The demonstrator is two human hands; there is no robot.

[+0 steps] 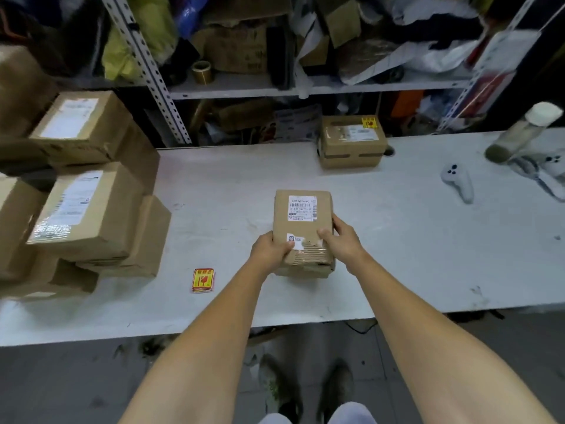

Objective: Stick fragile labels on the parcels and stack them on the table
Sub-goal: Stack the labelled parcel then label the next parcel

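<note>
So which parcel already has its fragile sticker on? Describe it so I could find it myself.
Start at the white table and look to its far edge, below the metal shelving. A small brown parcel stands alone. Unlike the nearer parcel held by the left hand and right hand and the boxes piled at the left, it carries a yellow-and-red fragile label on its top right corner.

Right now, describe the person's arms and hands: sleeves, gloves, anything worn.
The left hand and the right hand are bare, with no gloves, rings, watch or wristband visible. The forearms are uncovered too. No sleeve shows anywhere down to the bottom edge of the picture, and there are no markings or cables.
</note>
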